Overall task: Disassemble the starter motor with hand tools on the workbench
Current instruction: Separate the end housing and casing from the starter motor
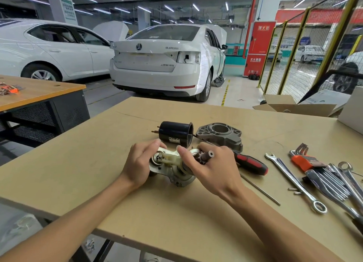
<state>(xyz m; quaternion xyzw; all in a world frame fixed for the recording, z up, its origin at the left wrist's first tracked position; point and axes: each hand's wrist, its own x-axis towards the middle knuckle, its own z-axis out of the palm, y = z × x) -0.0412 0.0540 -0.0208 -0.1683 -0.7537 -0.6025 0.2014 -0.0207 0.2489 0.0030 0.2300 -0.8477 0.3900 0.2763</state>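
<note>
Head view: left hand grips the starter assembly; right hand pinches its white plastic fork lever, lying left-right between both hands.

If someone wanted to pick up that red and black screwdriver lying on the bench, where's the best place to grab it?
Probably by the fat handle, coming from above. The screwdriver lies flat on the bench, handle pointing right and toward the person, bare on top. Its thin shaft runs under the right hand toward the grey housing, so that end is crowded and harder to grip.
</note>
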